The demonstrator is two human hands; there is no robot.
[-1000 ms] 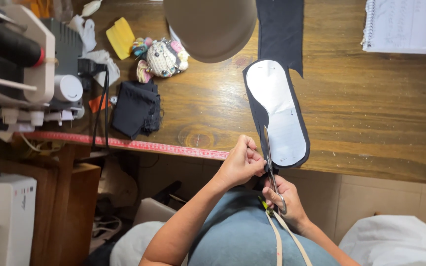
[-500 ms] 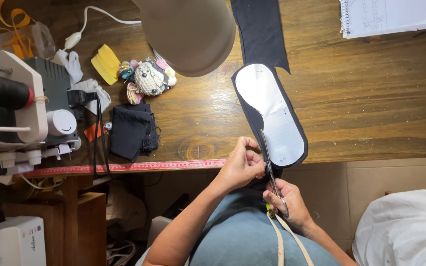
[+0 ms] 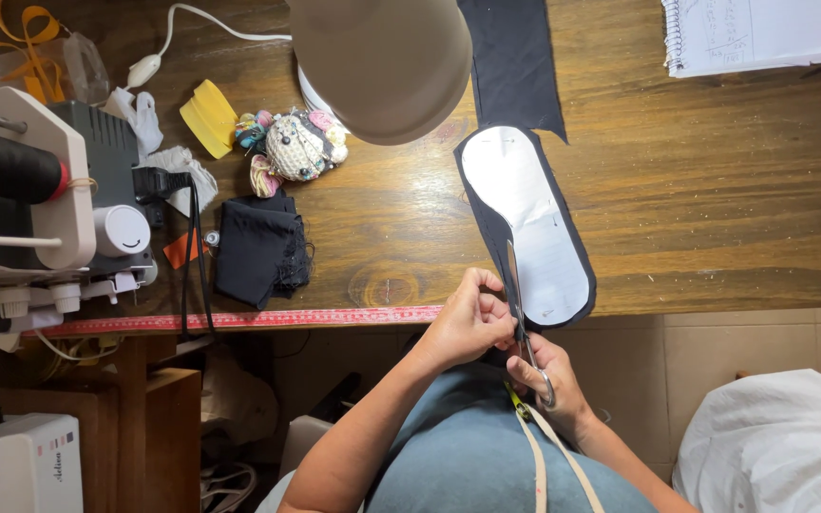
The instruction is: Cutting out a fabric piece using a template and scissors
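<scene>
Two hands meet at the near edge of the wooden table (image 3: 715,218): the left hand (image 3: 467,323) has its fingers curled closed on the hem of the black fabric piece (image 3: 486,214), which lies on that edge under a white paper pattern (image 3: 529,223). The right hand (image 3: 548,380), just off the table edge, is closed through the handles of the scissors (image 3: 517,294), blades lying along the pattern's left side. The cut would likely go cleanest with the fabric kept taut and the blades hugging the paper's outline.

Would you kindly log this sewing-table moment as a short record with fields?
Left hand: left hand grips the near edge of the black fabric piece
Right hand: right hand holds the scissors, blades along the fabric
Pattern: white pattern lies on the black fabric
Surface: wooden table
Nearby: pincushion, folded black cloth, lamp shade, serger machine
</scene>
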